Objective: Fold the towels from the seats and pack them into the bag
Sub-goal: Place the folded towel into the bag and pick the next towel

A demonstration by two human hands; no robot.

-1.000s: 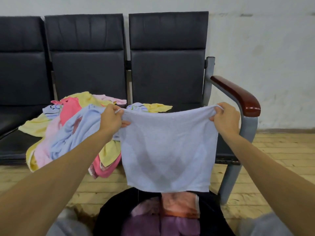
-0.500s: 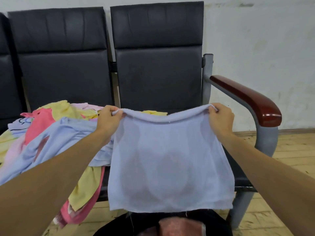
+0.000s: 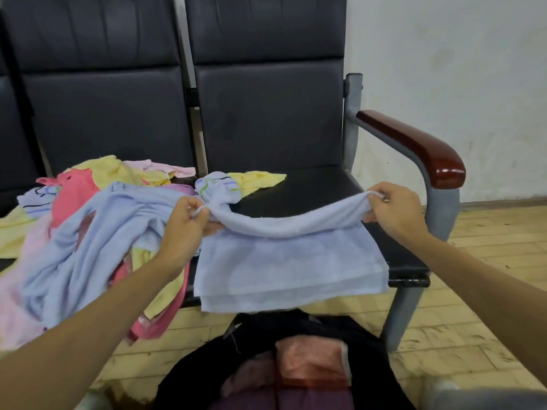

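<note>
A pale blue towel (image 3: pixel 290 267) lies partly spread on the right-hand black seat (image 3: pixel 325 184), its near edge hanging over the seat front. My left hand (image 3: pixel 185 226) pinches its far left corner and my right hand (image 3: pixel 393 208) pinches its far right corner, so the far edge sags between them just above the seat. A heap of towels (image 3: pixel 97 220) in blue, pink and yellow covers the middle seat. The black bag (image 3: pixel 370 344) stands open on the floor below, with folded pink and purple towels (image 3: pixel 307 368) inside.
A grey metal armrest with a dark red wooden top (image 3: pixel 414 143) rises right of the seat. Black seat backs (image 3: pixel 266 99) stand behind. A white wall (image 3: pixel 458 69) is at the right, and the floor (image 3: pixel 488 276) is pale wooden planks.
The towel hung upright between my hands before. Both hands have come down and forward, and the towel's lower part now lies flat on the right seat.
</note>
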